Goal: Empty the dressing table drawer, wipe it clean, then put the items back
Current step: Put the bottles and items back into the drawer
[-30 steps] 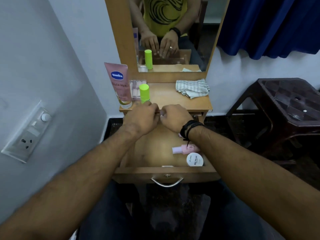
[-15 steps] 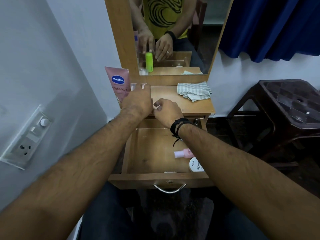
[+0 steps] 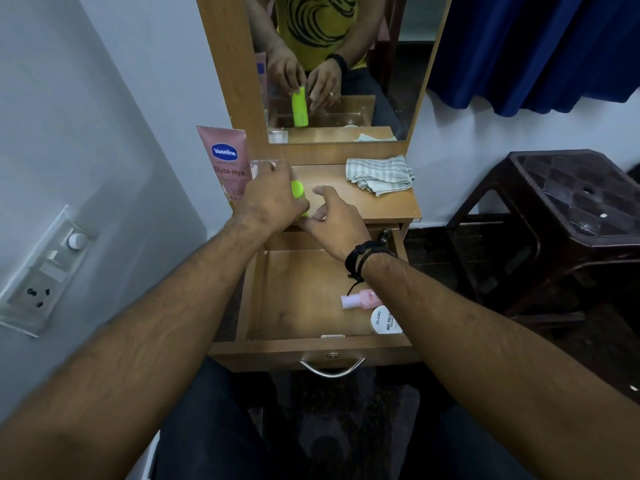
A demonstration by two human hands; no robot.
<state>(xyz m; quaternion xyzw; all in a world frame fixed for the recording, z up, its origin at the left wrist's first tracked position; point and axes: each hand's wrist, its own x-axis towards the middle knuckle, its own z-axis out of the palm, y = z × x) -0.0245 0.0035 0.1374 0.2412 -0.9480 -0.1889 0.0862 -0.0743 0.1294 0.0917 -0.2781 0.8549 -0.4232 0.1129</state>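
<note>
I have a single head-worn wide-angle view, looking forward and down from close above the open drawer (image 3: 304, 299), with both forearms reaching in from the bottom corners. It faces the mirror (image 3: 341, 64) at the back of the counter (image 3: 391, 206), which reflects the scene from the opposite side.
</note>
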